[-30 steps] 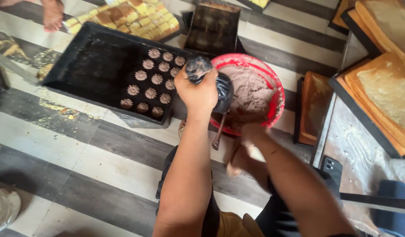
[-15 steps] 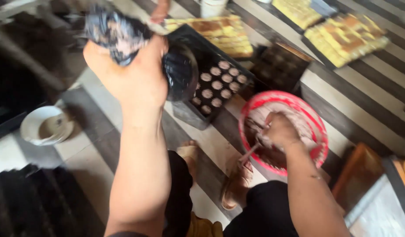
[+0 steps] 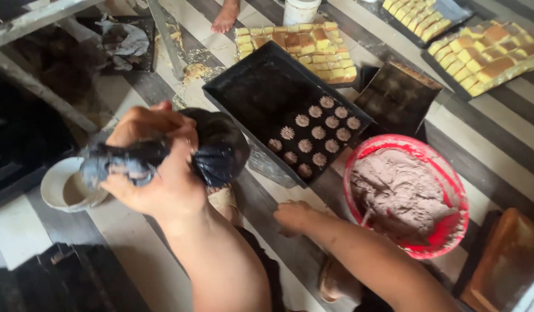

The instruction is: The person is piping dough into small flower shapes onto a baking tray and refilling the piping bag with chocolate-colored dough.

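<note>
Striped floor (image 3: 498, 156) is seen below; a dark piping bag (image 3: 212, 147) is gripped by the closed left hand (image 3: 157, 173), while the right hand (image 3: 296, 216), loosely curled, rests empty beside the black tray (image 3: 249, 92)

Piping bag (image 3: 215, 151) tip hidden, bare foot (image 3: 226, 17) cut off at top edge, brown tray (image 3: 507, 263) cropped

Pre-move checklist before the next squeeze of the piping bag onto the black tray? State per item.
1. Grip on dark piping bag: left hand clasps the twisted top. Ok.
2. Bag over black tray: held off to its side, not over it. Not ok.
3. Free space on tray: piped swirls fill one corner only. Ok.
4. Right hand: rests on the floor, off the bag. Not ok.
5. Batter in red bowl: plenty. Ok.
6. Nozzle clear: hidden. Cannot tell.
</note>
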